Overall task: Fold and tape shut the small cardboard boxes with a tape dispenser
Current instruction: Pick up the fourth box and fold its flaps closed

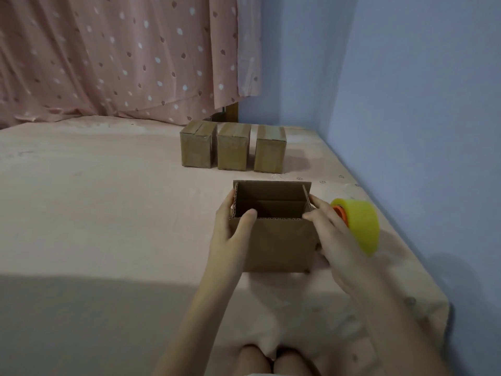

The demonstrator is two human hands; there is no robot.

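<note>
Bedsheet [95, 213] lies wide and bare to the left of the work. Left hand [233, 226] grips the open cardboard box [273, 240] at its left wall, thumb hooked over the near rim. The box stands upright, flaps up, nothing visible inside. Beyond it, three taped boxes [233, 149] sit in a row. Right hand [330, 234] holds the right wall, fingers curled at the rim. Just beside it rests the yellow tape dispenser [360, 226], near the blue wall [420, 104].
</note>
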